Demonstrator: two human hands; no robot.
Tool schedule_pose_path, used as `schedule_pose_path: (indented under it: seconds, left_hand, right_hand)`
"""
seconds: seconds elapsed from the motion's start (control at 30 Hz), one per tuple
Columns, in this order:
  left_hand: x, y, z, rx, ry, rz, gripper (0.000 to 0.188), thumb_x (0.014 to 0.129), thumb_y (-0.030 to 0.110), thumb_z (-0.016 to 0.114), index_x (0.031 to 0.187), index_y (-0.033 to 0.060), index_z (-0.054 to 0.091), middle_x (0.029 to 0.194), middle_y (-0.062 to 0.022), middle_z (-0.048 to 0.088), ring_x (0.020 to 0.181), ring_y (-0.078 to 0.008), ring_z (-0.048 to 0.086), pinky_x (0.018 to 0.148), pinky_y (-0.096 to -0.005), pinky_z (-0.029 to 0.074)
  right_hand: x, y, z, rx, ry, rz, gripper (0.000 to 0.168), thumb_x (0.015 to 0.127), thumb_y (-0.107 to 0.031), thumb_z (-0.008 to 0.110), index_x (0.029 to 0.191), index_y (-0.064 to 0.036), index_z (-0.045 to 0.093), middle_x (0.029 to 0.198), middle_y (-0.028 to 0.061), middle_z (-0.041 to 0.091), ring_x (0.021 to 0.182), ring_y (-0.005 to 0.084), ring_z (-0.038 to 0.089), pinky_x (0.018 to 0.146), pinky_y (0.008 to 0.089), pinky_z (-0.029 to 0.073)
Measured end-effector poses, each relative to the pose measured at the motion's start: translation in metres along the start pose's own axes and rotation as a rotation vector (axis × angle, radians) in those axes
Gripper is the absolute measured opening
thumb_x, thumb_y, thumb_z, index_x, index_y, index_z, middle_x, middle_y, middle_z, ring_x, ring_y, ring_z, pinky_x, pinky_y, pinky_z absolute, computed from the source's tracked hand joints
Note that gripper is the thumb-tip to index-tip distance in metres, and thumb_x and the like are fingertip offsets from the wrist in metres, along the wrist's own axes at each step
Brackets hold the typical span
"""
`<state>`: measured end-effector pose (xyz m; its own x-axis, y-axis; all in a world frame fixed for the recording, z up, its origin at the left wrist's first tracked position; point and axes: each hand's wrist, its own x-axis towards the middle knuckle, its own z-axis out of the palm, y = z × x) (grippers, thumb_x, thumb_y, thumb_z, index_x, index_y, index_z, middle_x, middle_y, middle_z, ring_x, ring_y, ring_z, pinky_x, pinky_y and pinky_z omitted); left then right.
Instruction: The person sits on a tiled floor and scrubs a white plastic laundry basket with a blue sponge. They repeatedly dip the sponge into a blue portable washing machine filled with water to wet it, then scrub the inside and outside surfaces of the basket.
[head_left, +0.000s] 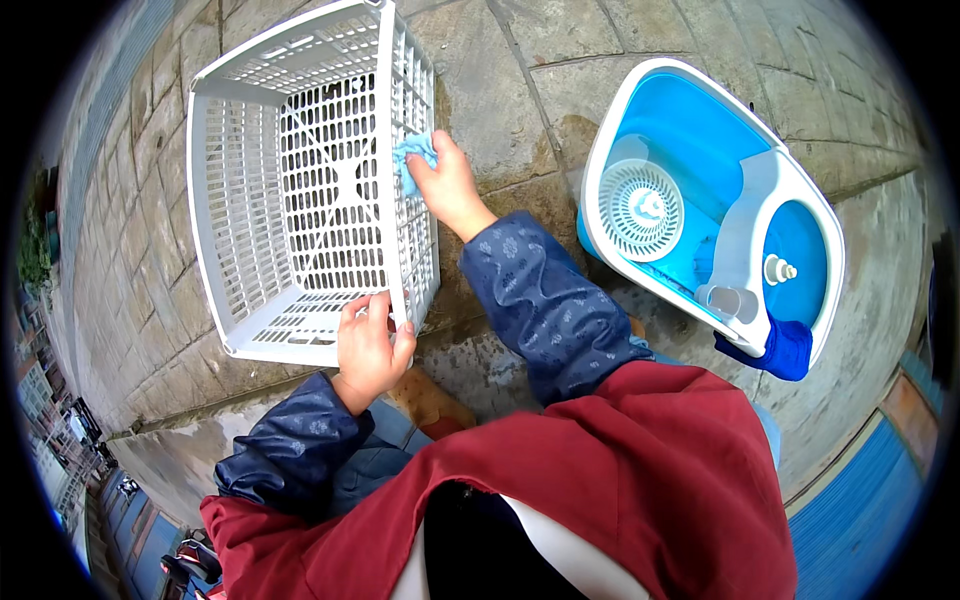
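A white slatted plastic crate (292, 319) stands on the paving in front of me, its open top towards me. My left hand (371, 349) grips the rim at the crate's near right corner, with the thumb outside and the fingers over the edge. In my right hand (452, 184) is a crumpled light blue cloth (411, 163). The cloth lies pressed against the outer face of the crate's right-hand lattice wall. Part of the cloth is hidden under my fingers.
To the right stands a blue and white twin-tub mini washing machine (761, 214) without lids. A dark blue cloth (784, 351) hangs over its near rim. Damp concrete paving (517, 112) surrounds both, and a low step edge (199, 409) runs near my feet.
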<state>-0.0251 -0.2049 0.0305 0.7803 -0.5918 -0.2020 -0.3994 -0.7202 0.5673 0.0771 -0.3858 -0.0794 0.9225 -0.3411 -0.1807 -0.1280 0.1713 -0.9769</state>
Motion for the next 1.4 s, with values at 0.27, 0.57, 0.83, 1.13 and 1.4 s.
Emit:
schedule_pose_path:
  seconds: [0.27, 0.57, 0.83, 1.13, 1.4]
  left_hand:
    - [0.0, 0.001, 0.001, 0.013, -0.011, -0.011, 0.035, 0.079, 0.014, 0.055, 0.112, 0.0021, 0.054, 0.066, -0.0058, 0.06, 0.061, -0.0238, 0.059, 0.086, -0.0389, 0.039]
    - [0.003, 0.001, 0.005, 0.011, 0.003, 0.015, 0.035, 0.08, 0.013, 0.055, 0.112, 0.002, 0.055, 0.07, -0.0062, 0.061, 0.065, -0.024, 0.058, 0.085, -0.0394, 0.039]
    - [0.003, 0.003, 0.003, -0.009, -0.031, -0.015, 0.035, 0.08, 0.013, 0.054, 0.113, 0.003, 0.056, 0.071, -0.0058, 0.06, 0.064, -0.0225, 0.058, 0.086, -0.0384, 0.038]
    - [0.002, 0.002, 0.004, 0.043, -0.028, -0.03, 0.036, 0.08, 0.013, 0.054, 0.114, 0.0031, 0.056, 0.068, -0.0059, 0.058, 0.068, -0.0239, 0.056, 0.085, -0.0394, 0.039]
    - [0.004, 0.003, 0.005, -0.014, -0.023, -0.038, 0.035, 0.08, 0.014, 0.055, 0.114, 0.0041, 0.056, 0.069, -0.0049, 0.058, 0.07, -0.0237, 0.057, 0.084, -0.0384, 0.038]
  right_hand:
    - [-0.041, 0.021, -0.001, 0.103, -0.082, -0.045, 0.018, 0.088, -0.008, 0.058, 0.104, -0.001, 0.055, 0.093, 0.0073, 0.065, 0.081, 0.0128, 0.06, 0.072, 0.0304, 0.05]
    - [-0.045, 0.025, -0.006, -0.148, 0.009, -0.098, 0.017, 0.084, -0.01, 0.06, 0.098, -0.001, 0.053, 0.089, 0.0171, 0.062, 0.079, 0.0277, 0.063, 0.069, 0.0348, 0.049]
    - [-0.03, 0.009, -0.009, -0.303, 0.048, -0.37, 0.018, 0.08, -0.003, 0.058, 0.097, 0.001, 0.059, 0.092, 0.0156, 0.056, 0.083, 0.0335, 0.059, 0.072, 0.0376, 0.048]
    - [-0.126, 0.036, 0.007, -0.068, 0.063, -0.075, 0.021, 0.082, -0.005, 0.058, 0.102, 0.0, 0.056, 0.092, 0.014, 0.057, 0.083, 0.0273, 0.059, 0.073, 0.0349, 0.047]
    - [-0.031, 0.033, 0.006, -0.027, 0.189, 0.063, 0.016, 0.087, -0.013, 0.054, 0.096, 0.0, 0.057, 0.088, 0.0192, 0.063, 0.081, 0.0347, 0.061, 0.073, 0.0391, 0.048]
